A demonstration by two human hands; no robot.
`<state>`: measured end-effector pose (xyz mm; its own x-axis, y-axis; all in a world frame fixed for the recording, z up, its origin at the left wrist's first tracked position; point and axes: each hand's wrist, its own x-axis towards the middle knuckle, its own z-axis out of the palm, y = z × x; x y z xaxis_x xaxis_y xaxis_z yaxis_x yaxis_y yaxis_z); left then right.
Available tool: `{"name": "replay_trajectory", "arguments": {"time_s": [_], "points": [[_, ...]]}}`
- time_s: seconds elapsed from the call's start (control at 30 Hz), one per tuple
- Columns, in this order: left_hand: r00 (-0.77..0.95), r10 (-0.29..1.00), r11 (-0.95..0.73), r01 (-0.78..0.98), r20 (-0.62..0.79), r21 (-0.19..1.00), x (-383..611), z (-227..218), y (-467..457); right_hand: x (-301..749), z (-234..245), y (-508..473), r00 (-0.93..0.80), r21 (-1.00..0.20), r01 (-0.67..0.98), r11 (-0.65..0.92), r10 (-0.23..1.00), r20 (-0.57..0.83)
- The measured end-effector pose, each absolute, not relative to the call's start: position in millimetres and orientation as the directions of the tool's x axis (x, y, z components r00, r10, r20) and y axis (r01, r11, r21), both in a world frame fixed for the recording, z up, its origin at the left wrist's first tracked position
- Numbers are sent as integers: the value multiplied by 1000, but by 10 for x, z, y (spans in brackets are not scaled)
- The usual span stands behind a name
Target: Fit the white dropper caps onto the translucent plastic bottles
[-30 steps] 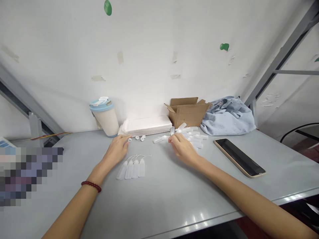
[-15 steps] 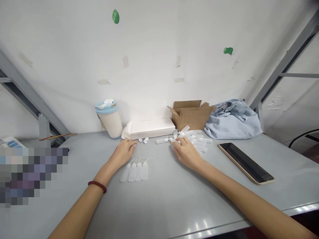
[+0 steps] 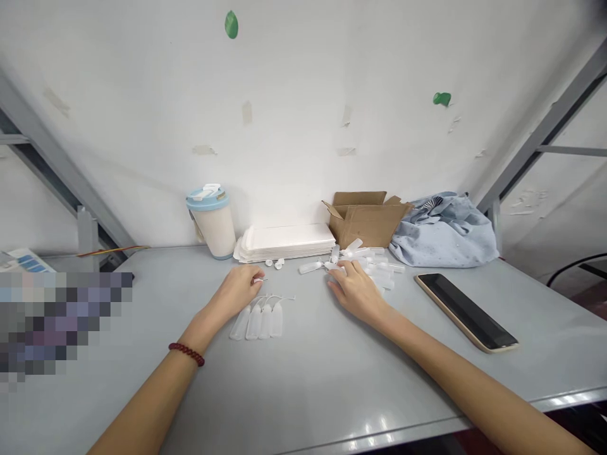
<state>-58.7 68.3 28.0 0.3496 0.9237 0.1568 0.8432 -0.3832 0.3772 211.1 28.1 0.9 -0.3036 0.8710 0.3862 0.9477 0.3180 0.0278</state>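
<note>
My left hand (image 3: 239,289) is closed in a pinch on a small white piece with a thin tip (image 3: 260,279), mostly covered by the fingers. Below it, several translucent squeeze bottles (image 3: 265,321) lie in a row, thin bent tubes at their tops. A few small white caps (image 3: 279,264) lie just beyond the fingers. My right hand (image 3: 355,289) rests at the left edge of a loose pile of similar translucent bottles (image 3: 382,275). Its curled fingers are on a small plastic bottle (image 3: 331,266), partly hidden. Another bottle (image 3: 310,268) lies to its left.
A stack of flat white boxes (image 3: 289,240) lies against the wall, between a blue-lidded cup (image 3: 213,224) and an open cardboard box (image 3: 370,224). Bluish cloth (image 3: 446,230) is bunched at the back right. A phone (image 3: 467,311) lies at right. Pixelated items (image 3: 57,322) occupy the left.
My left hand has picked up a small white piece from beside the caps and drawn slightly back, its fingers now pinched. My right hand has stayed at the bottle pile. The view has shifted slightly.
</note>
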Motion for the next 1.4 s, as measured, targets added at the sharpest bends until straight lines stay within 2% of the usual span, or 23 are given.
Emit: {"name": "replay_trajectory", "arguments": {"time_s": [0.2,0.27,0.33,0.4,0.47,0.5,0.67,0.77,0.97,1.13,1.23,1.4], "points": [[322,933,-360,835,161,417,-625,284,685,2086,34,238,-302,49,949,312,848,435],[294,940,-341,830,172,442,-628,297,678,2013,81,160,-308,3,938,348,825,473],[263,947,-320,820,183,476,-621,316,665,1892,145,54,-343,-92,897,431,813,471],[235,952,-303,804,194,511,-604,335,651,1739,216,-52,-389,-238,834,498,836,388],[204,960,-280,769,194,575,-579,347,641,1578,281,-126,-421,-357,798,485,873,246],[187,964,-265,746,190,611,-566,351,637,1502,307,-144,-439,-368,798,477,879,186],[61,985,-161,647,160,745,-514,371,612,1224,367,-93,-493,-221,841,494,868,62],[46,993,-118,566,112,816,-498,407,572,1129,374,-46,-460,-263,860,438,888,-25],[36,996,-93,482,87,871,-440,494,514,1071,369,-25,-348,-316,903,292,927,-138],[44,998,17,380,-36,925,-361,516,468,1276,330,-51,-328,-292,913,284,938,-112],[131,988,44,294,-86,955,-306,514,401,1498,281,-53,-297,-293,915,276,955,-26],[221,968,62,243,-118,968,-215,498,314,1733,206,3,-276,-426,850,309,951,140]]}}
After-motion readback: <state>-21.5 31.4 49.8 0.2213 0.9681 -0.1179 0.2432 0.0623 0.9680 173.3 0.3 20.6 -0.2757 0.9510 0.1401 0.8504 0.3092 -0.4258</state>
